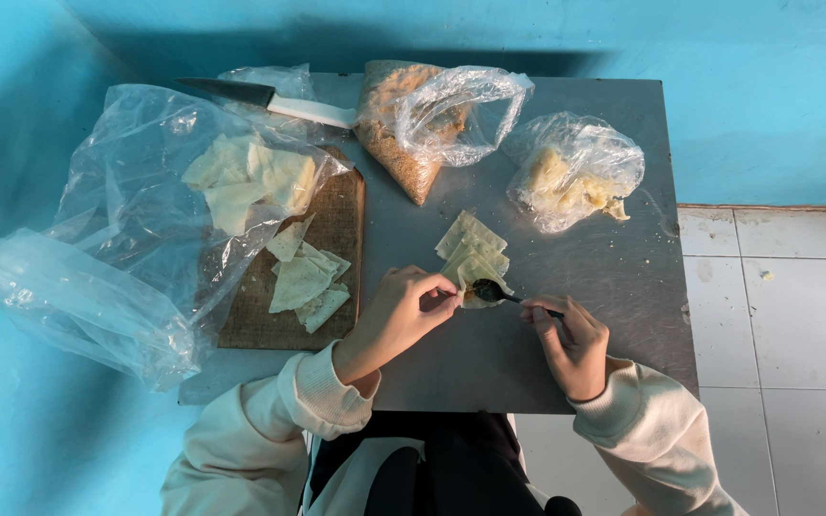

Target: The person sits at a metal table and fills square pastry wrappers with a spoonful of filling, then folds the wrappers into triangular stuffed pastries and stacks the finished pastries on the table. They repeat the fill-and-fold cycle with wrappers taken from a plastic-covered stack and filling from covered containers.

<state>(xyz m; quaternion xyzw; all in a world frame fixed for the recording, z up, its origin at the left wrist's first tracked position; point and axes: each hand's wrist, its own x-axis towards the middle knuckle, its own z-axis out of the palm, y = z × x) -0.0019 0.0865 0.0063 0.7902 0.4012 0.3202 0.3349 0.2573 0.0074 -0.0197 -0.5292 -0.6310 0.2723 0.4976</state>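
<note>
Right hand (574, 342) grips a dark spoon (501, 293) pointing left; left hand (403, 311) seemingly pinches the wrapper (475, 270).

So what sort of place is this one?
Probably a small home or stall food-prep corner: a metal table against blue walls, a wooden cutting board with dough wrappers, a knife.
</note>
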